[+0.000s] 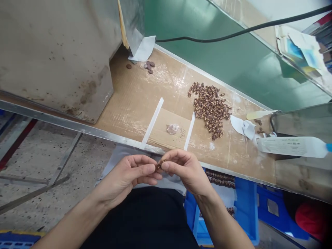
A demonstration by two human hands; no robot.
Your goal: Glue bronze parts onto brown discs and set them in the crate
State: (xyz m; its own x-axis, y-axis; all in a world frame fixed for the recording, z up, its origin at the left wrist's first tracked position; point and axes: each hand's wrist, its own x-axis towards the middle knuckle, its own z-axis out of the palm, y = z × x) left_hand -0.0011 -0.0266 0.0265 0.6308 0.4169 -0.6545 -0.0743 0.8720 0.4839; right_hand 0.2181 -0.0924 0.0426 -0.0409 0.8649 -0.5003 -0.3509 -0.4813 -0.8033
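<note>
My left hand (131, 174) and my right hand (184, 167) meet at the fingertips just below the workbench's front edge. Both pinch one small brown part (159, 164) between them, mostly hidden by the fingers. A heap of similar small brown parts (210, 109) lies on the cardboard-covered bench (135, 103) above my right hand. A small clear blob (172, 129) sits between two white tape strips (152, 122) close to the bench edge.
A large grey metal box (57, 52) stands at the left of the bench. A white tube (290, 146), crumpled paper (242, 127) and a wooden stick (259, 114) lie at the right. A blue crate (243, 197) with rows of brown parts sits below. A black cable (233, 34) crosses the green panel.
</note>
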